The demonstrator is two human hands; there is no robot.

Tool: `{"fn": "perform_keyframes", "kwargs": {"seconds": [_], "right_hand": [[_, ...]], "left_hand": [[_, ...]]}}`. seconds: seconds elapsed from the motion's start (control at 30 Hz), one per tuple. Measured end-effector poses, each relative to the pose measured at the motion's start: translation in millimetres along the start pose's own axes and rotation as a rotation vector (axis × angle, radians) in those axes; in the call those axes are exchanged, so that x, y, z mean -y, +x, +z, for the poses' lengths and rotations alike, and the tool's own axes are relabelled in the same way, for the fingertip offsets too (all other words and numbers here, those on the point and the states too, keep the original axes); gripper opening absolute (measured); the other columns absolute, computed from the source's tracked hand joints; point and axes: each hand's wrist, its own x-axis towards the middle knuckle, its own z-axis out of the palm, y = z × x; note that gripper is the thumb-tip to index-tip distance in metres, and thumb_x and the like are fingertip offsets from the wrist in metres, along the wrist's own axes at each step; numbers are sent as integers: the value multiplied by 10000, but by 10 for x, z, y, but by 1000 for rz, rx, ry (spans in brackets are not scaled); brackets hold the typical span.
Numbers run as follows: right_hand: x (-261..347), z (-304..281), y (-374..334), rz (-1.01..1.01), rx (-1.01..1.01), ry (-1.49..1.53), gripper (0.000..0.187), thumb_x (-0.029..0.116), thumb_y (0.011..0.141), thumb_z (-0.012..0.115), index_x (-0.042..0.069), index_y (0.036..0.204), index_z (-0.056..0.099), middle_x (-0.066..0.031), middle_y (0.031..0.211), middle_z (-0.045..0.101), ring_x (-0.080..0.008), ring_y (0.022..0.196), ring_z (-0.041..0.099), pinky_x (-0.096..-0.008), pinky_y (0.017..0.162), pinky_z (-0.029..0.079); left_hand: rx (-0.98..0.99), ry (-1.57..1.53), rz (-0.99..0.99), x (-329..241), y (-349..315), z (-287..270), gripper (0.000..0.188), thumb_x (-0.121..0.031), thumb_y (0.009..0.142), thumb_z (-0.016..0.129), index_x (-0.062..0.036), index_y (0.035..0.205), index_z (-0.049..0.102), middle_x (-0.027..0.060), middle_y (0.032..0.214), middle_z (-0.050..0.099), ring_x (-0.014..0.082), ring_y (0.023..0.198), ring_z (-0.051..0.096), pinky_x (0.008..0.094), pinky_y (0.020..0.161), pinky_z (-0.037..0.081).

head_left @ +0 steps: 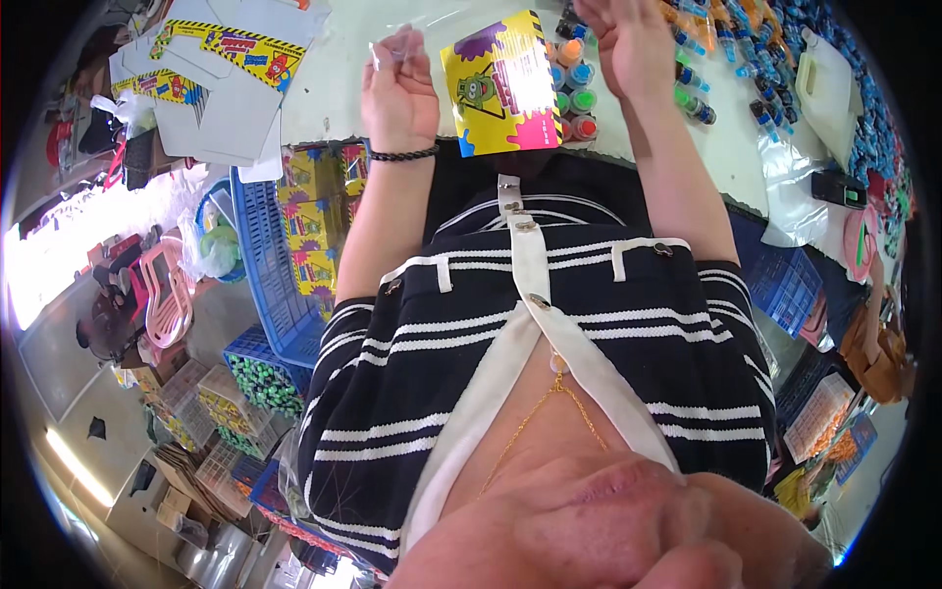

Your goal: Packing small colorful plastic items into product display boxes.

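My left hand (400, 93), with a dark braided band at the wrist, is at the table's near edge. Its fingers are curled at the edge of a clear plastic bag (442, 22), which is thin and hard to make out. Just right of that hand is a flat yellow printed card (498, 88) with a green cartoon figure. Beyond the card, my right hand (628, 49) is over the table beside small bottles (581, 98) with orange, blue, green and red caps. Its visible fingers are stretched, nothing shows in them, and their tips reach the picture's top edge.
Many blue-capped bottles (741, 49) lie to the right, near a white plastic jug (824, 93). White and yellow printed cards (221, 108) are piled at the left. Below the table edge, a blue crate (260, 255) holds yellow packs. Chairs and more crates stand behind.
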Motion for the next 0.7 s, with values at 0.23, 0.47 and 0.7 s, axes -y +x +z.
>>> {"fn": "perform_keyframes", "kwargs": {"seconds": [0.23,0.47,0.7], "right_hand": [[-388,-708,-276,-236,158,-810,288,203,984,506,42,1199,611,-73,1235,606,-160,1083,589,-320,937,456],[-534,-1001,-331,-148,144,-1265,222,131,881,593,33,1068,663,-112,1140,634,-272,1019,608,-348,886,475],[-400,-978,-228,-535,375,-1609,184,111,814,621,28,977,643,-117,1020,649,-340,914,599,-413,807,490]], "left_hand": [[-3,443,94,451,-91,-440,169,-121,964,519,-5,1039,616,117,1009,659,189,922,632,279,751,513],[188,1402,328,375,115,-578,149,-78,899,549,-10,925,679,158,1009,655,273,910,636,329,791,506],[474,1737,913,362,237,-721,131,-76,850,568,2,914,651,185,875,664,395,757,613,391,698,513]]}}
